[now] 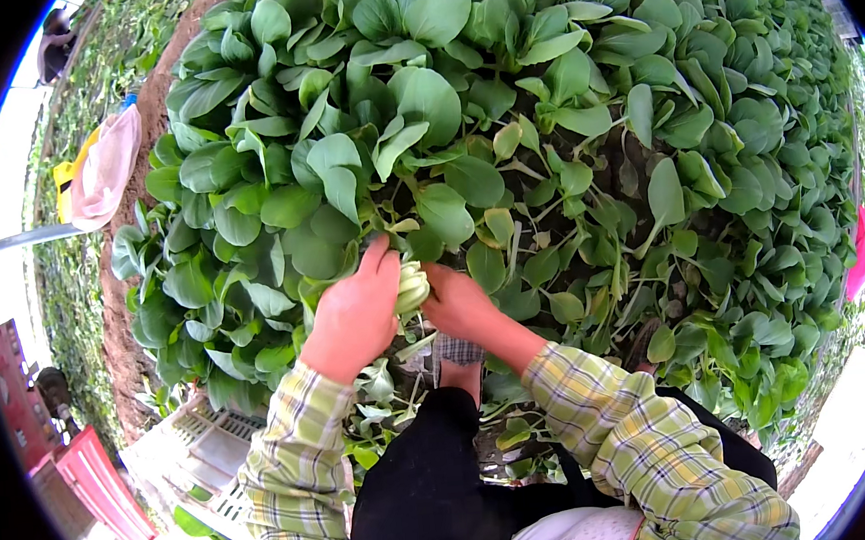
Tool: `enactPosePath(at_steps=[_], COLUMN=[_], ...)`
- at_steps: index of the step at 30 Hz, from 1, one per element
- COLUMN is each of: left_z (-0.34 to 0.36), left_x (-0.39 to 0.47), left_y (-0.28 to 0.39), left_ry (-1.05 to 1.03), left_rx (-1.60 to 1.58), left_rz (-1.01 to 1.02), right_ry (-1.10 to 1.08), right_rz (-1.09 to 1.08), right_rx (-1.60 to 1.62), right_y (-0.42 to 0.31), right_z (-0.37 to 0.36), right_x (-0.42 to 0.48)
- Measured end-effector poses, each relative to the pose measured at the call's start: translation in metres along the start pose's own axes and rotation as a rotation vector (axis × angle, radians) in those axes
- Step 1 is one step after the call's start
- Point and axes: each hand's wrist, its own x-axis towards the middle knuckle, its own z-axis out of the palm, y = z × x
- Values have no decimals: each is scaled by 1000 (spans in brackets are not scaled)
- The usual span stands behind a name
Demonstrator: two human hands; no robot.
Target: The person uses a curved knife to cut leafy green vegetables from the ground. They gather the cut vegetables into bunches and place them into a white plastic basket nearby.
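My left hand (356, 309) is closed around a head of bok choy, and its pale green stalk base (411, 288) shows beside the thumb side. The leaves of that head point away to the left and blend into the plants around it. My right hand (461, 303) is right up against the cut-looking base, its fingers curled. Whether it grips the stalks or a small tool is hidden from view. Dense bok choy plants (428, 101) grow in front of both hands. Thinner, partly yellowed plants (552, 254) stand to the right over dark soil.
A white plastic crate (205, 455) sits at the lower left, with loose green leaves near it. Red crates (105, 481) lie farther left. Beyond a bare soil path (124, 322) hangs a pale pink bag (106, 169). Something bright pink (862, 251) is at the right edge.
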Motion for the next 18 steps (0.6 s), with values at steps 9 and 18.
enactPosePath(at_steps=[9, 18], left_z=[46, 63], left_x=[17, 2], left_y=[-68, -70], left_ry=[61, 157], left_rx=[558, 700], left_rz=[-253, -233], right_ry=[166, 22], right_rz=[-20, 61], right_rx=[-39, 204], right_y=[27, 40], right_z=[14, 21], right_x=[55, 80])
